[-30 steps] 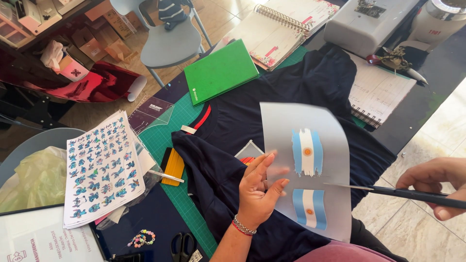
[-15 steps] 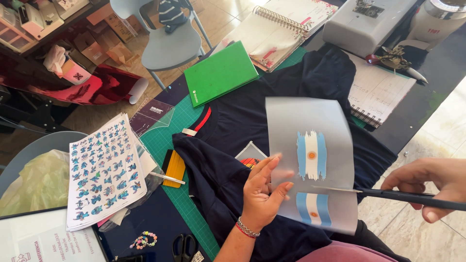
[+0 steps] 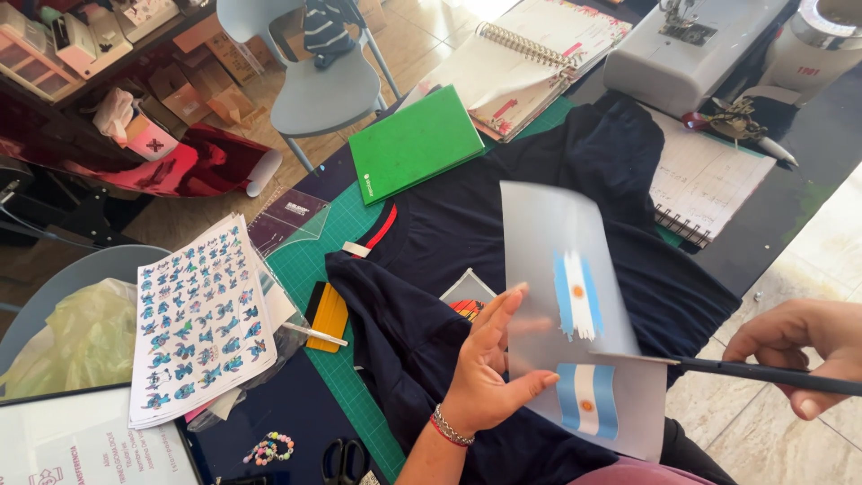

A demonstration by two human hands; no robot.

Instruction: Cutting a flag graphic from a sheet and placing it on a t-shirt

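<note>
My left hand [image 3: 489,373] holds up a translucent grey transfer film [image 3: 557,251] printed with two light-blue and white striped flags, thumb and fingers pinching its left edge. My right hand [image 3: 804,346] grips long black scissors [image 3: 763,371] whose blades run left into the film between the two flags. Beneath the film a dark navy T-shirt [image 3: 431,269] with a red collar lining lies spread on the green cutting mat [image 3: 310,269]. A small printed patch [image 3: 467,296] rests on the shirt beside my left hand.
A blue sticker sheet [image 3: 197,314], a yellow squeegee [image 3: 328,316], a pen and a bead bracelet [image 3: 268,447] lie left. Small black scissors [image 3: 341,462] sit at the bottom. A green notebook [image 3: 413,144], spiral notebooks, a sewing machine [image 3: 682,54] and a grey chair [image 3: 314,81] stand beyond.
The film has shifted slightly up and to the right in my left hand. The scissors have cut further left across it, between the two flags, and my right hand has moved in.
</note>
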